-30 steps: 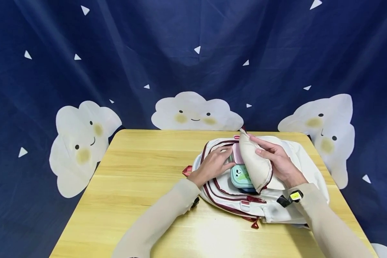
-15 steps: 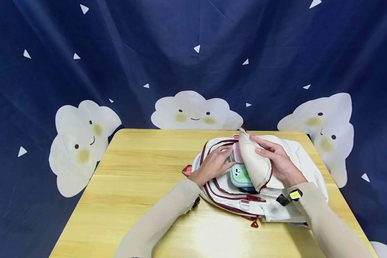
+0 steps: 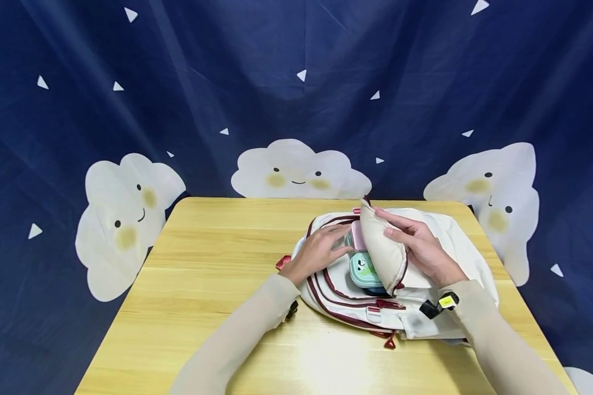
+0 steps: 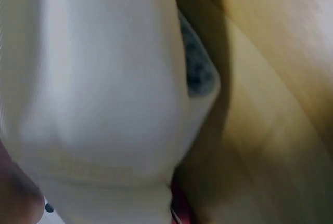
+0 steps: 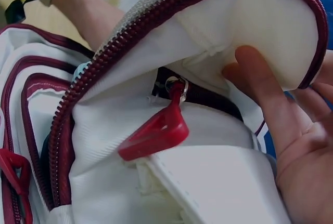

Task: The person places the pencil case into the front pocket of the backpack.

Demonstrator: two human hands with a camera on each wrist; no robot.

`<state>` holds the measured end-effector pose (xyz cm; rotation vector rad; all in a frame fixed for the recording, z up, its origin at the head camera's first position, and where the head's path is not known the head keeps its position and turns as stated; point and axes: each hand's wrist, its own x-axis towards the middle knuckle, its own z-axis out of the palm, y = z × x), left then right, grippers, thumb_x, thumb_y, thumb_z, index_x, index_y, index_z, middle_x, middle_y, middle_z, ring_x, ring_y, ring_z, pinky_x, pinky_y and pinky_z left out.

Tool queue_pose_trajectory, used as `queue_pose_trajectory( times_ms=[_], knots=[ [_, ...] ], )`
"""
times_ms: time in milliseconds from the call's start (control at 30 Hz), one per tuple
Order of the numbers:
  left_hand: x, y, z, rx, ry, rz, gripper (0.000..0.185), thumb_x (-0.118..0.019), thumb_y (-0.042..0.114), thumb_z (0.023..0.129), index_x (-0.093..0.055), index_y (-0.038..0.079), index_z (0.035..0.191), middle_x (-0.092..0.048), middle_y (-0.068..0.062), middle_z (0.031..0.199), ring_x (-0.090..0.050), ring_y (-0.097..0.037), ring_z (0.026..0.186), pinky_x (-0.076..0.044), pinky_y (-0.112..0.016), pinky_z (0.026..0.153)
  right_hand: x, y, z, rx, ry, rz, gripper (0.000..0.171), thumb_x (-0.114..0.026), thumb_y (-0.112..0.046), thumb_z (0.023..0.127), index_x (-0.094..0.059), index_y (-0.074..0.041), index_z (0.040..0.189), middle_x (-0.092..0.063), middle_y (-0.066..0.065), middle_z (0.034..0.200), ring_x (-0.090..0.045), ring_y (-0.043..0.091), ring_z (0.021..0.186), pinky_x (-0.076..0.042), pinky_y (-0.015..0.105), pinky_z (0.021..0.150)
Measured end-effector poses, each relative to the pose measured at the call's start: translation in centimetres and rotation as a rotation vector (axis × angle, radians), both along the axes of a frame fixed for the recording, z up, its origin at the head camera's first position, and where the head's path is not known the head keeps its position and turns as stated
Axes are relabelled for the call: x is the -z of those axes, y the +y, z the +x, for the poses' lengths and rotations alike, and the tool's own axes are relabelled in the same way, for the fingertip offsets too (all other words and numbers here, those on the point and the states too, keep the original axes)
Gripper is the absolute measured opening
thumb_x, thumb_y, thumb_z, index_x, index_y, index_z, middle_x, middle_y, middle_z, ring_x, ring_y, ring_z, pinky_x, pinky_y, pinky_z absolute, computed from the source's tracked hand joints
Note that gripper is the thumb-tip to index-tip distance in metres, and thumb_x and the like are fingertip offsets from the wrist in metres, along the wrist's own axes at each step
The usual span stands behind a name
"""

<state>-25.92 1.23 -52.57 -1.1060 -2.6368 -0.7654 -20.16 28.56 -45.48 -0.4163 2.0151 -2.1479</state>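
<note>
A white backpack (image 3: 454, 252) with maroon zips lies on the table, its front pocket unzipped. My right hand (image 3: 425, 249) pinches the cream pocket flap (image 3: 382, 249) and holds it up; the right wrist view shows the thumb inside the flap (image 5: 281, 21) and fingers behind. At the pocket mouth, my left hand (image 3: 318, 249) has its fingers extended, fingertips at the edge of a pink box (image 3: 358, 236) with a green side. Just below sits a mint-green case (image 3: 363, 269) with a panda picture. A dark blue item shows partly under it. The flap hides the pocket's depth.
The wooden table (image 3: 202, 263) extends left of the backpack. A red strap loop (image 3: 284, 262) sticks out at the bag's left, and a red zip pull (image 3: 390, 343) hangs at its front. Behind stands a navy curtain (image 3: 257, 82) with clouds. My sleeve fills much of the left wrist view.
Both hands, the flap and the items in the pocket have shifted slightly left. The right hand keeps its hold on the flap, and the left fingertips stay by the pink box.
</note>
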Motion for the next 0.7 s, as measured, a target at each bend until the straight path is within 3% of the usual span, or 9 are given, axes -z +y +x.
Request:
queue_pose_trajectory(
  times_ms=[233,400,467,600,700],
  knots=[
    [-0.7,-2.0,-0.3,-0.041,-0.007,-0.016,0.055,-0.072,0.041,0.106,-0.065,0.011,0.152,-0.067,-0.008,0.154,-0.06,-0.029,0.146,-0.047,-0.049,0.124,-0.8,-0.9,0.4,0.042,0.003,0.165,0.058,-0.061,-0.02,0.113,-0.044,-0.009,0.167,-0.047,0.001,0.172,-0.047,-0.006,0.147,-0.05,0.013,0.109],
    [-1.2,-3.4,-0.9,-0.087,0.025,0.006,0.049,-0.073,0.037,0.106,-0.07,0.01,0.146,-0.07,-0.009,0.149,-0.063,-0.031,0.143,-0.049,-0.054,0.122,-1.5,-1.6,0.7,0.07,0.05,0.326,0.059,-0.061,-0.029,0.113,-0.044,-0.018,0.169,-0.041,0.007,0.175,-0.048,-0.005,0.145,-0.059,0.02,0.098],
    [-1.5,-3.9,-1.2,-0.11,0.031,0.027,0.044,-0.074,0.036,0.105,-0.073,0.011,0.141,-0.074,-0.008,0.143,-0.065,-0.031,0.14,-0.049,-0.053,0.122,-1.8,-1.8,0.8,0.086,0.075,0.393,0.058,-0.061,-0.031,0.113,-0.046,-0.021,0.168,-0.042,0.007,0.175,-0.053,0.002,0.143,-0.061,0.023,0.091],
    [-2.1,-4.7,-1.6,-0.178,0.004,0.063,0.035,-0.074,0.032,0.105,-0.078,0.014,0.135,-0.077,-0.009,0.136,-0.066,-0.03,0.137,-0.05,-0.05,0.12,-2.3,-2.9,1.1,0.155,0.203,0.578,0.054,-0.063,-0.03,0.112,-0.052,-0.021,0.164,-0.05,0.01,0.169,-0.066,0.026,0.137,-0.058,0.016,0.09],
    [-2.7,-5.4,-2.0,-0.221,-0.012,0.071,0.033,-0.072,0.032,0.107,-0.079,0.015,0.134,-0.076,-0.011,0.138,-0.065,-0.03,0.138,-0.051,-0.05,0.119,-2.5,-4.0,1.3,0.231,0.3,0.718,0.051,-0.063,-0.031,0.111,-0.057,-0.02,0.16,-0.058,0.014,0.162,-0.072,0.037,0.129,-0.061,0.027,0.093]
  ],
)
